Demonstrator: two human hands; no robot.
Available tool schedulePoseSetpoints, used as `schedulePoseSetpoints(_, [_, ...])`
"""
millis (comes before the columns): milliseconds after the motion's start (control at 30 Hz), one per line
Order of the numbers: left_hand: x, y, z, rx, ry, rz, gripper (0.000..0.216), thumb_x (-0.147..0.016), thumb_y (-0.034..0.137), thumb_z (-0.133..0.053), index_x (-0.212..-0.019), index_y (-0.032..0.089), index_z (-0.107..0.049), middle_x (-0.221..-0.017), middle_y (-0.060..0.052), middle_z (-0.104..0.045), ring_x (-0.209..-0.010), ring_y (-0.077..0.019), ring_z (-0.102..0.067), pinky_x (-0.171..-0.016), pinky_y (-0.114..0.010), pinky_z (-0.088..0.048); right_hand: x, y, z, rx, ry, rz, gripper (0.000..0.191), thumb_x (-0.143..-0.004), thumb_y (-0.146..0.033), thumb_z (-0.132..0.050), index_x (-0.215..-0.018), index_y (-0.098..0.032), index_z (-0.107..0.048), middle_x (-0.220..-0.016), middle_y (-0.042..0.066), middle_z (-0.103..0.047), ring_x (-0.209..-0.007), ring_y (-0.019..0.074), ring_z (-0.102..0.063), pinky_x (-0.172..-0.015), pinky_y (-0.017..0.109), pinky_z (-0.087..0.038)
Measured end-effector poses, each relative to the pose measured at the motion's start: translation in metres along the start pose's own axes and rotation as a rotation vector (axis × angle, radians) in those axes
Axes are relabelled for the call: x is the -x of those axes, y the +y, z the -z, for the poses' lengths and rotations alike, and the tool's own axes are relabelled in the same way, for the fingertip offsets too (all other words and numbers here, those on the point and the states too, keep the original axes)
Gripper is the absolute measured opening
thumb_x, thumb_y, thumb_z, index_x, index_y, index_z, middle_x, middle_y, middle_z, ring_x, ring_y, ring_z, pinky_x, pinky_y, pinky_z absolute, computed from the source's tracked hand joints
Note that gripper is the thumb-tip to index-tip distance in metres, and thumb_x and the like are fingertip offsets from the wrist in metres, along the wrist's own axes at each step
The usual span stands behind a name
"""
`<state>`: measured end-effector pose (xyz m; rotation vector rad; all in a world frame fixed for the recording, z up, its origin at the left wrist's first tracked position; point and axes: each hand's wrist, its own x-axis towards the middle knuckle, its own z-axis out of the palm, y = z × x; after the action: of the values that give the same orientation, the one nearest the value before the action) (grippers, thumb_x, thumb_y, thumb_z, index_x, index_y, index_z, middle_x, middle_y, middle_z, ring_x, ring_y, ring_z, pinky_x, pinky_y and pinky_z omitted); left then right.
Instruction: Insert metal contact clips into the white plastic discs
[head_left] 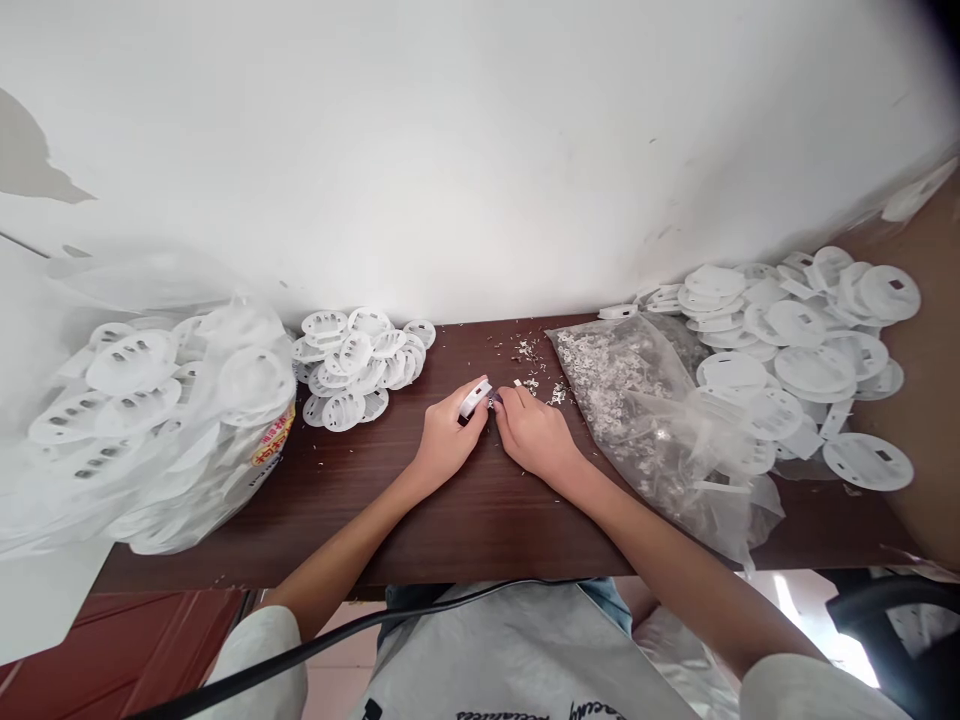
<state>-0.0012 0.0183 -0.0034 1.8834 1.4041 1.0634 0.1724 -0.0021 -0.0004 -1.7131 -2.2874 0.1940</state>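
My left hand (448, 437) rests on the dark wooden table (480, 520) with its fingers closed on a white plastic disc (475, 399), held edge-on. Right beside it, my right hand (531, 430) has its fingers pinched together near the disc's edge; what they hold is too small to make out. A few small metal pieces (534, 383) lie loose on the table just beyond my fingertips.
A clear bag of small metal parts (637, 410) lies at the right. A heap of white discs (795, 340) sits behind it. A smaller pile of slotted discs (360, 365) is at the back left. A large bag of discs (142, 420) fills the left. The wall stands close behind.
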Motion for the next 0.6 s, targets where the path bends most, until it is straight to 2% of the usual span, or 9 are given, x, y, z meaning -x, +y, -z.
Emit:
schedulePoseSetpoints(167, [-0.0014, 0.0019, 0.0003, 0.006, 0.034, -0.007, 0.031, -0.098, 0.031, -0.067, -0.126, 0.024, -0.077, -0.121, -0.004, -0.081, -0.104, -0.0208, -0.078, -0.097, -0.035, -0.062, 0.0000, 0.0005, 0.0009, -0.019, -0.002, 0.006, 0.038, -0.115, -0.032, -0.027, -0.121, -0.017, -0.061, -0.111, 0.011, -0.071, -0.088, 0.0212, -0.069, -0.059, 0.033, -0.033])
schedulePoseSetpoints(400, [-0.0046, 0.0041, 0.0026, 0.093, 0.041, 0.120, 0.031, -0.090, 0.038, -0.077, -0.117, 0.022, -0.079, -0.116, -0.006, -0.082, -0.103, -0.0223, -0.078, -0.095, -0.035, -0.061, 0.0009, 0.0007, 0.0043, -0.018, -0.007, 0.010, 0.035, -0.113, -0.028, -0.029, -0.122, -0.017, -0.061, -0.109, 0.011, -0.070, -0.087, 0.0215, -0.069, -0.059, 0.034, -0.033])
schedulePoseSetpoints(600, [-0.0031, 0.0043, 0.0029, 0.091, 0.044, 0.096, 0.025, -0.091, 0.036, -0.075, -0.111, 0.021, -0.080, -0.109, -0.004, -0.082, -0.095, -0.0198, -0.077, -0.088, -0.032, -0.060, 0.0005, 0.0009, 0.0047, -0.021, -0.007, 0.011, 0.035, -0.113, -0.028, -0.030, -0.121, -0.017, -0.062, -0.109, 0.010, -0.070, -0.086, 0.0211, -0.069, -0.059, 0.034, -0.033])
